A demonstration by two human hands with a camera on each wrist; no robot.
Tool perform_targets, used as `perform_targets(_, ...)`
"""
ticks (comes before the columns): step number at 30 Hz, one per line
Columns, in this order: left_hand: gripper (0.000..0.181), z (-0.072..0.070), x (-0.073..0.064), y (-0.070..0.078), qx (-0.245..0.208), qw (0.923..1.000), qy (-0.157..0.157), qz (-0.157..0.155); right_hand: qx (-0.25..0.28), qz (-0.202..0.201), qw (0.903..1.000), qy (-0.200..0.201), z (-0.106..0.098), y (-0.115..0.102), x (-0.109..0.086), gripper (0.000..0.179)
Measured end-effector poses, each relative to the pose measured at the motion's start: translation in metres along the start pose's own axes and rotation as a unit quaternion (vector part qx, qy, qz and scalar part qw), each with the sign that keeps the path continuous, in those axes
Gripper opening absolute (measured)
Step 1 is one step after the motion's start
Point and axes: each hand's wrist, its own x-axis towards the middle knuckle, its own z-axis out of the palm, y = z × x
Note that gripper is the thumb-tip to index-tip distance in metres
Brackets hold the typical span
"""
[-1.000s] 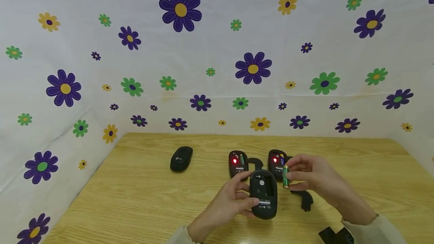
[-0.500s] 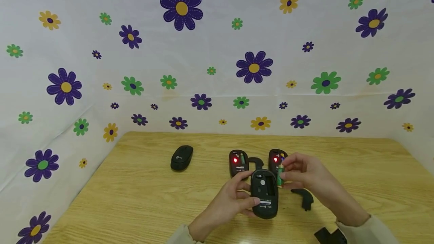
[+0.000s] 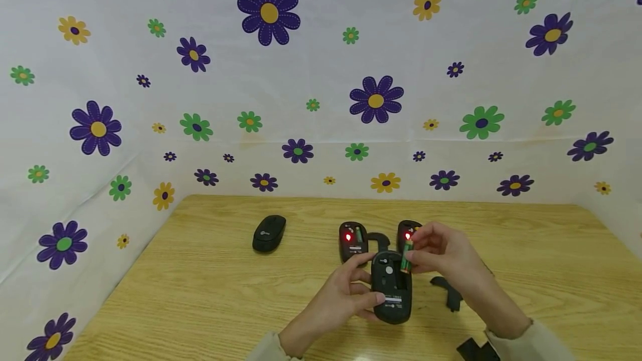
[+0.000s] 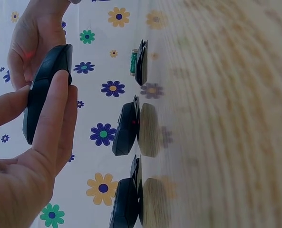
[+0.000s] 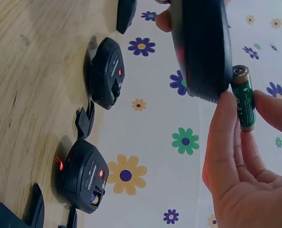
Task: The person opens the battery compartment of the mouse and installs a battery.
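Observation:
My left hand (image 3: 333, 297) holds a black computer mouse (image 3: 390, 311) off the table, underside toward me, with its long battery slot uncovered. Between the fingertips and thumb of my right hand (image 3: 446, 255) is a green battery (image 3: 407, 256), tilted at the slot's upper right edge. The right wrist view has the battery (image 5: 245, 102) beside the rim of the mouse (image 5: 202, 52), pinched by the right hand (image 5: 255, 166). From the left wrist, the mouse (image 4: 43, 95) appears edge-on, gripped by the left hand (image 4: 31, 166); the slot is hidden there.
Two upturned mice glow red behind: one (image 3: 353, 249) shows a green battery inside, the other (image 3: 404, 228) is partly covered by my hand. Black covers (image 3: 378, 240) (image 3: 451, 295) (image 3: 468, 348) lie about. Another mouse (image 3: 268, 234) stands left. A loose battery (image 4: 133, 61) shows in the left wrist view.
My right hand has moved left with the green battery, from right of the mouse to over its slot edge, and the battery has tilted. The left hand and mouse have barely moved.

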Motion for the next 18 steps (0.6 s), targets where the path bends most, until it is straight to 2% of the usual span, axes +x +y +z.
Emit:
perform_targets(4, 0.068, 0.0, 0.0, 0.0, -0.005, 1.0, 0.001, -0.003, -0.043, -0.022, 0.9984, 0.03, 0.006, 0.001, -0.002, 0.025)
perform_targets(7, 0.069, 0.0, 0.0, 0.001, -0.008, 1.0, 0.002, -0.005, -0.091, -0.054, 0.993, 0.051, 0.011, 0.002, -0.004, 0.025)
perform_targets(12, 0.068, 0.0, 0.0, 0.0, -0.009, 0.9999, 0.006, -0.006, -0.17, -0.116, 0.9747, 0.088, 0.021, 0.004, -0.009, 0.026)
perform_targets(15, 0.068, 0.0, 0.0, 0.0, -0.007, 0.9999, 0.01, -0.004, -0.21, -0.134, 0.9628, 0.104, 0.025, 0.004, -0.01, 0.027)
perform_targets(18, 0.068, 0.0, 0.0, 0.0, -0.005, 0.9998, 0.017, -0.003, -0.233, -0.15, 0.9549, 0.107, 0.028, 0.007, -0.01, 0.03)
